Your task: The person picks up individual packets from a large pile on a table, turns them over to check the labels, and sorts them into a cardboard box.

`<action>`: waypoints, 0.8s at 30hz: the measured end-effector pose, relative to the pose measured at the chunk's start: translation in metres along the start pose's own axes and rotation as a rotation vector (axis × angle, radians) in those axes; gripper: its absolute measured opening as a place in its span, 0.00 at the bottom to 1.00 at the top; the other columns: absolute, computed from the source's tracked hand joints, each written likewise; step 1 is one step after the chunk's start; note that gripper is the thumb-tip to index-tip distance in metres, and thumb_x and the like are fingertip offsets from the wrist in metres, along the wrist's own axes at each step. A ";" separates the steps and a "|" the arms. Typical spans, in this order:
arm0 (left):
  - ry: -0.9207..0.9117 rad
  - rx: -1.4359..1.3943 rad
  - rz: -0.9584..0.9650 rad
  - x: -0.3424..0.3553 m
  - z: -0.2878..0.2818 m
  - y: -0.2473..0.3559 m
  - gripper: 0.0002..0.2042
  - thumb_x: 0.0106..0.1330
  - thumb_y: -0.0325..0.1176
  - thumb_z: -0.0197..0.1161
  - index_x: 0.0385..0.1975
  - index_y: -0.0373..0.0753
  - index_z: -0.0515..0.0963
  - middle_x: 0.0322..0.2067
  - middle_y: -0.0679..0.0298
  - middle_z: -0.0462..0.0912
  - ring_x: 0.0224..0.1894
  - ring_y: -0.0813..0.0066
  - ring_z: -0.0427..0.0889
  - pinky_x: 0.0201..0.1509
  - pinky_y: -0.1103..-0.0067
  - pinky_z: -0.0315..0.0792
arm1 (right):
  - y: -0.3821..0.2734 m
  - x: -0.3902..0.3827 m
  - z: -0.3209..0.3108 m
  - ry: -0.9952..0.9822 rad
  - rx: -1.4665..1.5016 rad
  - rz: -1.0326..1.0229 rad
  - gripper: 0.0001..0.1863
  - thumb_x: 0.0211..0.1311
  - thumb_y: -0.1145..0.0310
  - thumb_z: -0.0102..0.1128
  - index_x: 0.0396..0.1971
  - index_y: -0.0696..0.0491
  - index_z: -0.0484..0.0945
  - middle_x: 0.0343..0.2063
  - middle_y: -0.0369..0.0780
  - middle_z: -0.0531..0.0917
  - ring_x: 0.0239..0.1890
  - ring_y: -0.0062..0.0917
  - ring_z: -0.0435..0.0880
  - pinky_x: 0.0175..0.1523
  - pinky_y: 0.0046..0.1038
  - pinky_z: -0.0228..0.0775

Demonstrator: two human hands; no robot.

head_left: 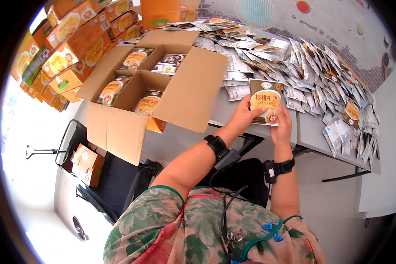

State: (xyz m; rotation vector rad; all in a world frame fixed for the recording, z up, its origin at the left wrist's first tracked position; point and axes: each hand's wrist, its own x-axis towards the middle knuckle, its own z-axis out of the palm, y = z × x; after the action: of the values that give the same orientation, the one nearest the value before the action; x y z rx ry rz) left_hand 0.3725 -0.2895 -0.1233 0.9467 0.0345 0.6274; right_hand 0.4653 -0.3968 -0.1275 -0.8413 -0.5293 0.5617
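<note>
Grey tabletop (311,132), one held pouch (265,97)

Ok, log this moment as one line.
Left hand: holding brown packet; Right hand: holding same packet; Left side: open four-compartment carton, packets inside; Beyond: packet pile on table

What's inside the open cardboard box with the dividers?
The open cardboard box has four compartments. Yellow-and-brown packets show in three, and a dark-and-white packet shows in the far right one. Anything beneath those is covered, so I can't tell how many there are.
</note>
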 end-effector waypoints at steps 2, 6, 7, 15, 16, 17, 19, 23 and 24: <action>0.033 -0.043 -0.001 -0.006 0.008 0.005 0.19 0.56 0.24 0.63 0.47 0.34 0.67 0.42 0.63 0.77 0.44 0.78 0.76 0.49 0.80 0.70 | -0.002 0.002 -0.006 -0.064 0.106 0.000 0.23 0.68 0.57 0.41 0.50 0.62 0.69 0.41 0.40 0.77 0.46 0.23 0.75 0.52 0.27 0.66; 0.120 -0.059 -0.087 -0.025 0.026 0.027 0.17 0.57 0.24 0.62 0.46 0.33 0.68 0.42 0.62 0.77 0.43 0.77 0.77 0.49 0.80 0.71 | -0.004 0.005 -0.006 -0.016 0.209 0.033 0.26 0.69 0.52 0.37 0.50 0.61 0.69 0.42 0.42 0.76 0.46 0.25 0.75 0.52 0.28 0.68; 0.125 -0.047 -0.096 -0.030 0.033 0.036 0.16 0.57 0.24 0.62 0.46 0.33 0.69 0.41 0.62 0.78 0.43 0.77 0.77 0.48 0.79 0.72 | -0.002 0.006 -0.011 -0.013 0.202 0.035 0.26 0.69 0.53 0.37 0.49 0.61 0.69 0.42 0.42 0.76 0.45 0.25 0.75 0.51 0.27 0.68; 0.016 0.110 -0.036 -0.075 0.058 0.168 0.19 0.60 0.26 0.58 0.51 0.32 0.65 0.46 0.56 0.76 0.46 0.71 0.77 0.52 0.75 0.72 | -0.003 0.003 -0.014 0.010 0.087 0.023 0.19 0.67 0.61 0.42 0.48 0.61 0.70 0.31 0.39 0.78 0.26 0.14 0.70 0.30 0.16 0.61; 0.020 0.126 -0.040 -0.077 0.053 0.183 0.19 0.60 0.26 0.57 0.52 0.32 0.65 0.46 0.55 0.75 0.47 0.70 0.77 0.52 0.74 0.72 | -0.004 0.003 -0.013 0.002 0.091 0.036 0.19 0.67 0.62 0.43 0.48 0.61 0.70 0.31 0.39 0.78 0.26 0.15 0.70 0.30 0.16 0.61; 0.047 0.130 -0.050 -0.078 0.050 0.197 0.18 0.60 0.25 0.58 0.50 0.32 0.66 0.46 0.56 0.76 0.46 0.70 0.77 0.52 0.75 0.72 | -0.005 0.003 -0.012 0.007 0.086 0.038 0.19 0.67 0.62 0.43 0.47 0.61 0.70 0.31 0.39 0.78 0.26 0.14 0.70 0.30 0.16 0.61; 0.089 0.180 -0.061 -0.079 0.040 0.226 0.17 0.59 0.24 0.58 0.49 0.31 0.67 0.45 0.56 0.76 0.46 0.69 0.78 0.51 0.74 0.73 | -0.006 0.001 -0.012 0.010 0.077 0.044 0.19 0.67 0.62 0.43 0.47 0.61 0.71 0.30 0.39 0.78 0.26 0.14 0.70 0.29 0.16 0.61; 0.132 0.402 -0.083 -0.052 0.002 0.280 0.16 0.60 0.26 0.58 0.47 0.31 0.67 0.43 0.55 0.77 0.41 0.70 0.80 0.47 0.75 0.76 | -0.007 0.000 -0.012 -0.002 0.062 0.029 0.18 0.67 0.61 0.43 0.46 0.61 0.71 0.30 0.38 0.78 0.25 0.14 0.70 0.29 0.16 0.60; 0.151 0.479 -0.096 -0.042 -0.015 0.294 0.16 0.61 0.27 0.57 0.48 0.32 0.67 0.42 0.57 0.77 0.41 0.72 0.80 0.45 0.76 0.76 | -0.006 0.001 -0.012 -0.013 0.049 0.021 0.18 0.67 0.61 0.43 0.46 0.61 0.71 0.30 0.38 0.78 0.25 0.14 0.70 0.29 0.16 0.60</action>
State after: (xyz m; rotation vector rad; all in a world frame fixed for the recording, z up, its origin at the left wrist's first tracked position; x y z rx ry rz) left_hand 0.1911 -0.1758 0.0824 1.3480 0.3763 0.6122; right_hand 0.4751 -0.4057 -0.1290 -0.7983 -0.5175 0.5978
